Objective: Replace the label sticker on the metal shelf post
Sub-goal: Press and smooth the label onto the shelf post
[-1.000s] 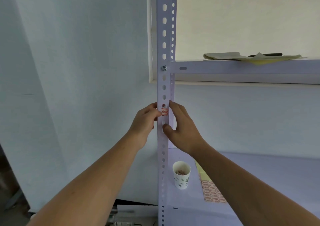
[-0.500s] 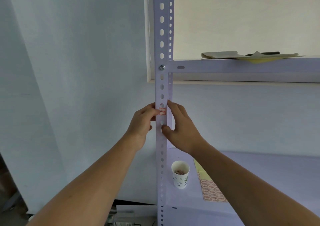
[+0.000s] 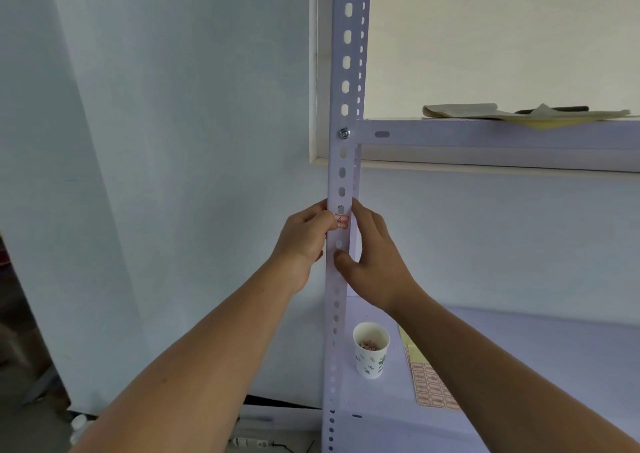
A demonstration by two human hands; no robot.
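The pale perforated metal shelf post (image 3: 345,71) runs upright through the middle of the view. A small red-and-white label sticker (image 3: 343,222) with a handwritten mark is on its front face, between two holes. My left hand (image 3: 304,241) comes from the left with curled fingers, and its fingertips pinch the sticker's left edge. My right hand (image 3: 375,262) grips the post from the right. Its thumb lies on the front face just below the sticker, and its fingers run up the post's right side.
A paper cup (image 3: 370,354) with small scraps inside stands on the lower shelf (image 3: 554,348), beside a sheet of red labels (image 3: 431,388). Papers and a dark pen (image 3: 519,112) lie on the upper shelf (image 3: 485,135). A wall stands to the left.
Both hands stay at the same spot on the post. My left fingertips have crept slightly further over the sticker's left edge. The view has shifted only a little.
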